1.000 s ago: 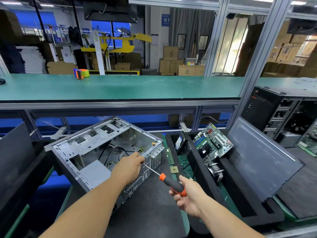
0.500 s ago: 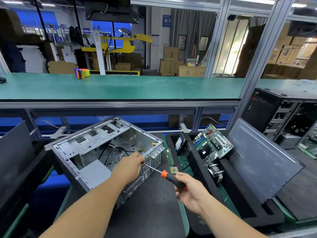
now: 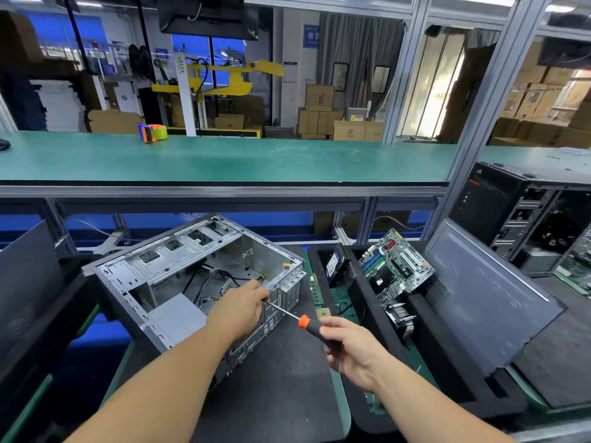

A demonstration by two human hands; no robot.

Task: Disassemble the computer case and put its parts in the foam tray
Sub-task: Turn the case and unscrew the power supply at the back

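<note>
An open grey metal computer case point(image 3: 179, 270) lies on its side on the black mat, with cables and a grey power supply point(image 3: 176, 314) inside. My left hand point(image 3: 238, 310) rests on the case's rear edge, fingers curled at the screwdriver's tip. My right hand point(image 3: 351, 350) grips the orange and black handle of a screwdriver point(image 3: 307, 324), whose shaft points up-left at the case's back panel. To the right, the black foam tray point(image 3: 447, 366) holds a green motherboard point(image 3: 396, 266), a hard drive point(image 3: 334, 265) and a heatsink point(image 3: 401, 318).
A grey side panel point(image 3: 489, 298) leans in the tray at right. A RAM stick point(image 3: 315, 287) and a small chip point(image 3: 323, 313) lie between case and tray. Another black computer tower point(image 3: 511, 212) stands far right. A green shelf point(image 3: 224, 161) with a tape dispenser point(image 3: 152, 132) runs above.
My right hand and the screwdriver handle have shifted slightly up and towards the case. The left hand stays on the case's rear edge.
</note>
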